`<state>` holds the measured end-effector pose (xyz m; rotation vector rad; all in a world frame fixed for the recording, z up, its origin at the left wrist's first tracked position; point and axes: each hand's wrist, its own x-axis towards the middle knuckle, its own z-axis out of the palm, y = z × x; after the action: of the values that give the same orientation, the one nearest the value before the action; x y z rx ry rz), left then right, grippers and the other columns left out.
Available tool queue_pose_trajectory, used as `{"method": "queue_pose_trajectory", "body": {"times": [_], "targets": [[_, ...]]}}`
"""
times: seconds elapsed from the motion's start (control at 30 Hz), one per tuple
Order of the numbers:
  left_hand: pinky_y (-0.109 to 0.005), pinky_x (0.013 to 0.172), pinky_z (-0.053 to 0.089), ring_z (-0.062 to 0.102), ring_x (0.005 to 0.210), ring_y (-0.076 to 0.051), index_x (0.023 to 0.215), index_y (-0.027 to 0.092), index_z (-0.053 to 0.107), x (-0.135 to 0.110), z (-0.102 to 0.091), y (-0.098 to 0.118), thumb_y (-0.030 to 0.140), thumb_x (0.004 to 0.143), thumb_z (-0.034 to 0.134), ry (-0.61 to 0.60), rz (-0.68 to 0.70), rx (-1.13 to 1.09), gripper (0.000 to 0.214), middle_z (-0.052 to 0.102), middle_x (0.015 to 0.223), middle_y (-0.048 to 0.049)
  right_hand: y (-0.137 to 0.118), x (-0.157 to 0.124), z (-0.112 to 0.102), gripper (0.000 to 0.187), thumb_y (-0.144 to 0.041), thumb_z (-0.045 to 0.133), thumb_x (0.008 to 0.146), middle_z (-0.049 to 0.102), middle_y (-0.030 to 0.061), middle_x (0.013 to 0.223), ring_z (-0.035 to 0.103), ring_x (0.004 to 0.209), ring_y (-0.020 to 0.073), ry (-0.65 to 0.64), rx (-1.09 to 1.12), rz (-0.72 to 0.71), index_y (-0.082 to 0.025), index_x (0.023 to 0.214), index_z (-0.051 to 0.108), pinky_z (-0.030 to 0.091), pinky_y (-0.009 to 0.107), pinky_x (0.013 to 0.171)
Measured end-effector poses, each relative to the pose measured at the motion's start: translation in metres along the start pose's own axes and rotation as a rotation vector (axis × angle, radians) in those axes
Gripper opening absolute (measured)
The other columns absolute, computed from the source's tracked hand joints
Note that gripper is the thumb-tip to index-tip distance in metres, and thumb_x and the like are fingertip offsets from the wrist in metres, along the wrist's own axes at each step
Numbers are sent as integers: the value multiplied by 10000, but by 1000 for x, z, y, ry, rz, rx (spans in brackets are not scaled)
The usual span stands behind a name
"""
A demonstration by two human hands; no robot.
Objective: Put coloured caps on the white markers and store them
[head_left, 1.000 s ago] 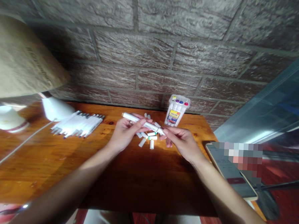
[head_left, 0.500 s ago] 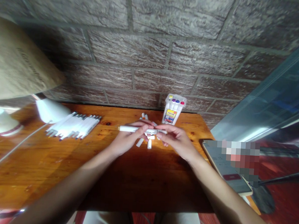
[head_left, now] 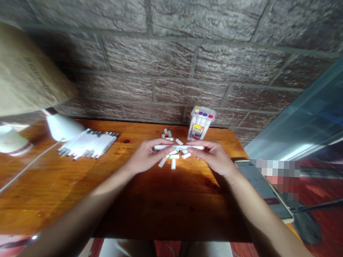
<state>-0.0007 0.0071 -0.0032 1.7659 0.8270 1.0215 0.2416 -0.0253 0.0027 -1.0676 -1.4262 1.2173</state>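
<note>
Level above the desk, a white marker [head_left: 180, 147] spans both hands. My left hand [head_left: 148, 153] is closed on its left part, thumb along the near side. My right hand [head_left: 212, 155] pinches its right part, and a brownish tip pokes out there. Under the marker lie several loose white caps [head_left: 173, 164], some with green, orange or yellow ends; the fingers partly cover the pile. Just behind my right hand stands a clear plastic marker case [head_left: 200, 123], upright, with yellow, purple, blue and red marker ends showing at its top.
A row of white markers [head_left: 88, 144] lies on the wooden desk [head_left: 144, 203] at the left, beside a lamp [head_left: 60, 126] and its cable. A tablet-like device [head_left: 264, 194] rests at the right edge. A stone-patterned wall [head_left: 127, 88] borders the back.
The marker has slid right, so its long left end no longer sticks out past my left hand. My right hand has shifted right, leaving a wider gap between the hands and showing more caps.
</note>
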Motion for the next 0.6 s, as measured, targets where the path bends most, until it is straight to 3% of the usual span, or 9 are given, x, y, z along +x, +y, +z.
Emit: {"method": "queue_pose_trajectory", "body": {"times": [0.1, 0.2, 0.3, 0.4, 0.5, 0.6], "targets": [[-229, 651, 496, 641, 653, -142, 1065, 162, 771, -4, 3, -2, 398, 922, 637, -159, 60, 178, 307, 750, 765, -28, -2, -1, 0, 342, -422, 852, 717, 749, 27, 813, 573, 629, 115, -63, -31, 34, -186, 961, 805, 472, 254, 592], [-245, 717, 510, 685, 749, -171, 1093, 180, 769, -7, 5, -3, 405, 940, 609, -204, 118, 288, 315, 784, 904, -40, -5, -3, 2, 407, -567, 745, 799, 691, 13, 693, 560, 588, 111, -102, 2, 59, -171, 877, 795, 463, 247, 581], [-259, 804, 519, 715, 880, -201, 1116, 191, 754, -10, 5, 0, 401, 956, 583, -232, 157, 340, 314, 783, 1061, -56, -8, -3, 6, 623, -745, 541, 854, 705, 44, 742, 597, 630, 136, -135, 206, 169, -176, 900, 791, 476, 253, 585], [-261, 860, 513, 719, 949, -207, 1152, 205, 728, -11, 8, 6, 394, 968, 561, -318, 174, 350, 312, 774, 1109, -59, -7, -1, 10, 716, -804, 452, 855, 747, 80, 889, 667, 784, 181, -159, 425, 291, -177, 949, 784, 534, 289, 727], [-249, 849, 505, 717, 913, -188, 1112, 205, 715, -12, 11, 10, 379, 980, 539, -375, 184, 394, 281, 774, 1054, -50, -3, 2, 13, 719, -781, 422, 888, 754, 86, 889, 686, 840, 192, -108, 531, 339, -160, 940, 781, 530, 314, 844], [-249, 836, 499, 719, 896, -185, 1096, 212, 711, -13, 13, 12, 368, 986, 528, -381, 212, 468, 265, 776, 1034, -47, 0, 2, 16, 716, -762, 406, 907, 738, 72, 816, 671, 768, 173, -24, 547, 355, -153, 888, 781, 516, 279, 752]]}}
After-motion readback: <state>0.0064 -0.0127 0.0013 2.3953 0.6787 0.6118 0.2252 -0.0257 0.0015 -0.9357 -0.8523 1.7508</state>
